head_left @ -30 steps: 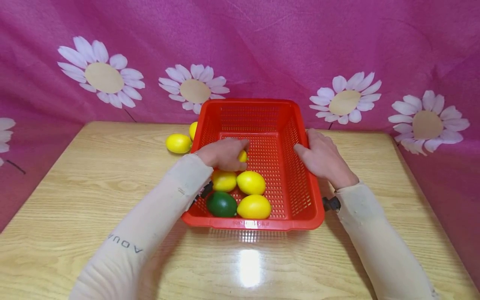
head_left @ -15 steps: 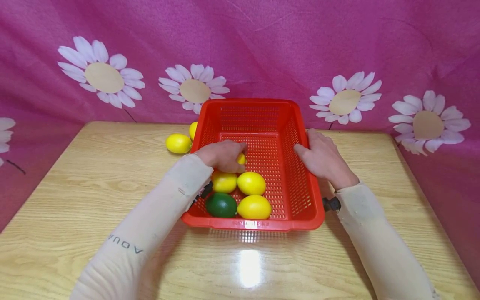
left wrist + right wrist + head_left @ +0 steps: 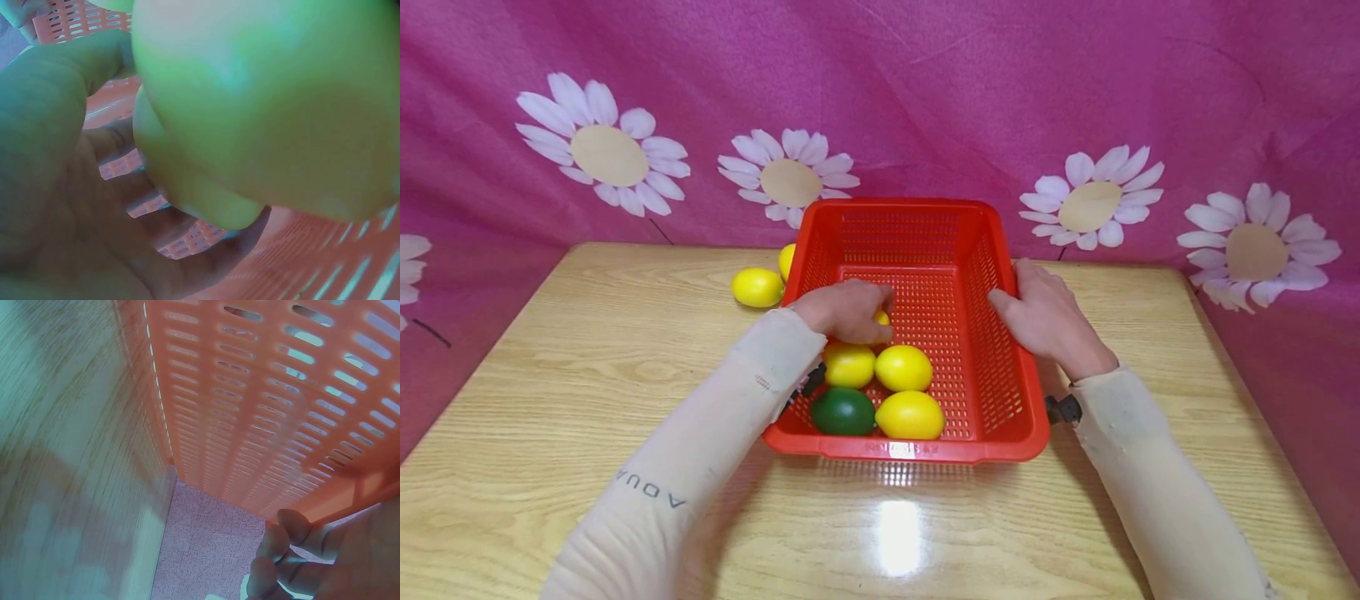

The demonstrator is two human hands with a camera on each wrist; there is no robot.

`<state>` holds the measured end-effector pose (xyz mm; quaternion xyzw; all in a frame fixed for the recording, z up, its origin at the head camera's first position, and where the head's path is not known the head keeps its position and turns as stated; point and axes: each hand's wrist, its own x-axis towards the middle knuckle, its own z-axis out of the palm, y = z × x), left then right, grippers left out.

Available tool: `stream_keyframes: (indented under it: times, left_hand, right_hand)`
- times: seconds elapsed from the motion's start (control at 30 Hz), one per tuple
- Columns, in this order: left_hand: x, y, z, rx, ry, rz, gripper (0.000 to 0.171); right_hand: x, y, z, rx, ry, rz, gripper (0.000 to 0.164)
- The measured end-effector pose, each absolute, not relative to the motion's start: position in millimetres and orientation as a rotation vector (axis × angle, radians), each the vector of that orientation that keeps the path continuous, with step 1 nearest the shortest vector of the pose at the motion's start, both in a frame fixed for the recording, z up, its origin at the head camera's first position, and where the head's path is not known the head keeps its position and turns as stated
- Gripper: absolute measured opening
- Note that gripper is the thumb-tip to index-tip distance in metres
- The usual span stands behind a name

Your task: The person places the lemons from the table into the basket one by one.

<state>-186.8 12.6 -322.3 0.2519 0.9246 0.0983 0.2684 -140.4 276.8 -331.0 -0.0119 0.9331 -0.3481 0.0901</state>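
A red plastic basket with slotted walls stands on the table. Reaching over its left wall, my left hand curls thumb and fingers round a lemon, mostly hidden under the hand in the head view. That same lemon shows between the fingers in the left wrist view, partly behind a larger-looking near lemon. Close to the person lie a left lemon, a right lemon, a front lemon and a dark green lemon-shaped fruit. My right hand grips the basket's right rim, thumb inside.
Outside the basket, at its far left, a lemon lies on the wooden table. Another lemon behind it is partly hidden by the basket. A pink cloth with white flowers hangs behind the table.
My left hand has moved slightly toward the person with its lemon. The fruit in front of it has shifted a little the same way. My right hand keeps its place on the rim.
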Motion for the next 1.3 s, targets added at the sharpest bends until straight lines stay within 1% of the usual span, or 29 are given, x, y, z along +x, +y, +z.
stream_keyframes:
  times: [0.33, 0.57, 0.93, 1.3]
  left_hand:
    - [-186.2, 12.5, -321.0, 0.676, 2.516, 0.27, 0.048]
    - [-186.8, 13.0, -320.3, 0.688, 2.599, 0.257, 0.059]
    - [-186.0, 13.7, -318.0, 0.743, 2.638, 0.249, 0.049]
    - [-184.9, 16.6, -320.6, 0.793, 2.674, 0.217, 0.054]
  right_hand:
    - [-140.4, 276.2, -330.9, -0.043, 2.794, -1.016, 0.051]
    - [-140.7, 276.5, -330.6, -0.037, 2.799, -1.014, 0.05]
    - [-140.4, 277.5, -329.0, -0.041, 2.783, -1.027, 0.05]
    - [-138.8, 276.2, -329.6, -0.041, 2.776, -1.038, 0.049]
